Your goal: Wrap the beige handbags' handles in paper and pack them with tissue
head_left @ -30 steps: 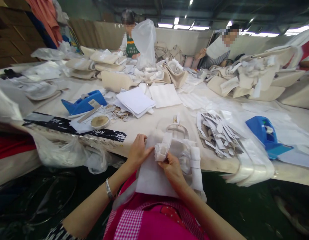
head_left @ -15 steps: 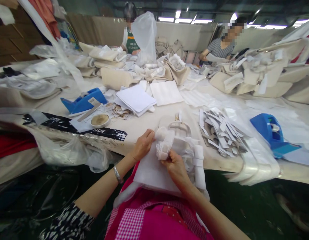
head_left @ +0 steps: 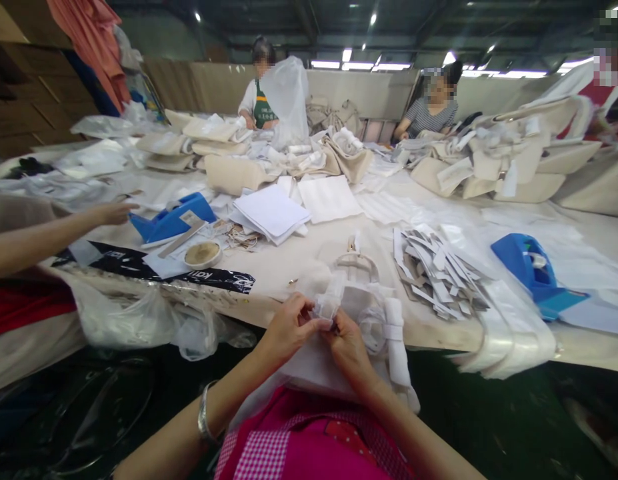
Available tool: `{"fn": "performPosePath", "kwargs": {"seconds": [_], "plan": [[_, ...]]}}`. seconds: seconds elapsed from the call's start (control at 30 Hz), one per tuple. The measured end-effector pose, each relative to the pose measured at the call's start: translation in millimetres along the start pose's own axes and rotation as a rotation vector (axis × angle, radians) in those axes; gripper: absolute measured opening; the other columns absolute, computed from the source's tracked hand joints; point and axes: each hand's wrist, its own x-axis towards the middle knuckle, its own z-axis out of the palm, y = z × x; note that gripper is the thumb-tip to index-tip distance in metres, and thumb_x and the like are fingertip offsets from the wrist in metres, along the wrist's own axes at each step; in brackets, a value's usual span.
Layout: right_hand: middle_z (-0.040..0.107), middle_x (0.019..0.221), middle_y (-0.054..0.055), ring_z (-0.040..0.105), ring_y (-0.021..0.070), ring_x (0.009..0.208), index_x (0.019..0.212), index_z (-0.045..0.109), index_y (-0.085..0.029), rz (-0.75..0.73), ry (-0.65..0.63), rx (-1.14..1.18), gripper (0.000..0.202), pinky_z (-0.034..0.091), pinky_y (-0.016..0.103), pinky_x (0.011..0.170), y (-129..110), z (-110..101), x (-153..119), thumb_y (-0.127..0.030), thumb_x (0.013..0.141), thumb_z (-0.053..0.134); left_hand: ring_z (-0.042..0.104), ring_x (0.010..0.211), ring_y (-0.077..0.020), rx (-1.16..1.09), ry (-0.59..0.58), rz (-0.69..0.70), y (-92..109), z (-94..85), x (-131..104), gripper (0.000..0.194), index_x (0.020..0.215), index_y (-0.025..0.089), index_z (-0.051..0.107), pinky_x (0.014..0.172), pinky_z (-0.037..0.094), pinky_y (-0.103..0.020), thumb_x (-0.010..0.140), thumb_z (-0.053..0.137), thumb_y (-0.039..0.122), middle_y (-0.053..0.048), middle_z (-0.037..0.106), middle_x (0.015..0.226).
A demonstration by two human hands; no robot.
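Both my hands meet at a bundle of thin white wrapping near the table's front edge. My left hand pinches its left side, thumb and fingers pressed together. On the lower right side, the fingers of my right hand are closed on the same wrapping. Beneath and around it lies a pale bag with a curved handle and a metal buckle, partly covered in white paper. A white wrapped roll runs down its right side. My fingertips partly hide what they grip.
A pile of paper strips and a blue tape dispenser are at right. Another blue dispenser, a round tin and white sheets lie left. Another person's arm reaches in from the left. Two people work behind stacked bags.
My left hand has moved down and right onto the wrapping, beside my right hand. Another person's arm has come in at left. The view has tilted up slightly.
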Motion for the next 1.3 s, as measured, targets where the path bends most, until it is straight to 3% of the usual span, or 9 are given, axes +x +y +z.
{"fn": "performPosePath", "kwargs": {"seconds": [0.33,0.47,0.6,0.7,0.77,0.83,1.0,1.13,1.3], "plan": [[0.061,0.11,0.01,0.057,0.0223,0.106,0.113,0.063,-0.019,-0.215,0.089,-0.183,0.042,0.046,0.037,0.098,9,5,-10,-0.003,0.08,0.042,0.045,0.06,-0.0096,-0.541,0.026,-0.2,-7,33.9,-9,0.027,0.095,0.019,0.074,0.052,0.031,-0.021,0.074,0.074,0.036,-0.001,0.063,0.089],[0.057,0.105,0.01,0.057,0.0224,0.098,0.108,0.062,-0.018,-0.222,0.066,-0.345,0.037,0.049,0.038,0.092,14,2,-17,-0.003,0.079,0.042,0.037,0.047,-0.0075,-0.566,0.022,-0.237,-8,35.6,-11,0.034,0.096,0.017,0.074,0.047,0.026,-0.021,0.072,0.076,0.041,0.004,0.057,0.061],[0.056,0.105,0.009,0.054,0.0237,0.101,0.103,0.062,-0.019,-0.263,0.089,-0.477,0.034,0.047,0.04,0.092,2,-22,-36,-0.004,0.077,0.046,0.04,0.043,-0.0081,-0.585,-0.011,-0.245,-8,34.6,-10,0.032,0.083,0.013,0.072,0.048,0.03,-0.021,0.074,0.075,0.044,0.006,0.05,0.047],[0.057,0.108,0.009,0.054,0.0236,0.105,0.102,0.062,-0.021,-0.287,0.285,-0.49,0.029,0.045,0.041,0.095,-12,-58,-49,-0.009,0.083,0.044,0.051,0.043,-0.0092,-0.626,-0.06,-0.275,-6,35.5,-11,0.036,0.086,0.012,0.071,0.048,0.037,-0.021,0.075,0.073,0.045,0.001,0.061,0.058],[0.059,0.103,0.009,0.057,0.0241,0.099,0.098,0.063,-0.02,-0.18,0.429,-0.468,0.022,0.047,0.042,0.09,-16,-85,-53,-0.016,0.084,0.047,0.062,0.05,-0.0133,-0.66,-0.095,-0.307,-5,37.2,-12,0.037,0.092,0.013,0.068,0.052,0.044,-0.022,0.075,0.073,0.046,-0.004,0.07,0.075],[0.063,0.094,0.009,0.06,0.0245,0.086,0.094,0.064,-0.018,0.042,0.442,-0.347,0.02,0.051,0.041,0.077,-14,-109,-53,-0.025,0.08,0.052,0.071,0.061,-0.0183,-0.697,-0.13,-0.333,-5,39.6,-13,0.04,0.097,0.014,0.066,0.059,0.05,-0.025,0.075,0.073,0.046,-0.008,0.072,0.095],[0.065,0.062,0.004,0.054,0.015,0.049,0.086,0.073,-0.014,0.539,0.005,-0.113,0.032,0.043,0.027,0.048,2,-137,-40,-0.037,0.066,0.061,0.074,0.07,-0.0211,-0.726,-0.183,-0.335,-7,46.1,-13,0.042,0.101,0.014,0.063,0.066,0.052,-0.026,0.075,0.073,0.046,-0.01,0.071,0.106],[0.052,0.043,-0.002,0.04,0.0083,0.037,0.068,0.072,-0.013,0.602,-0.064,-0.194,0.025,0.031,0.021,0.04,13,-141,-26,-0.035,0.06,0.061,0.074,0.07,-0.022,-0.728,-0.181,-0.32,-8,46.9,-12,0.045,0.1,0.013,0.063,0.065,0.051,-0.025,0.074,0.074,0.048,-0.01,0.071,0.103],[0.057,0.049,-0.001,0.046,0.0098,0.043,0.067,0.072,-0.013,0.572,-0.071,-0.293,0.019,0.032,0.02,0.042,26,-143,-14,-0.025,0.055,0.062,0.074,0.07,-0.0233,-0.724,-0.178,-0.345,-8,46.4,-11,0.049,0.099,0.013,0.063,0.064,0.05,-0.026,0.071,0.076,0.05,-0.011,0.072,0.104]]}}
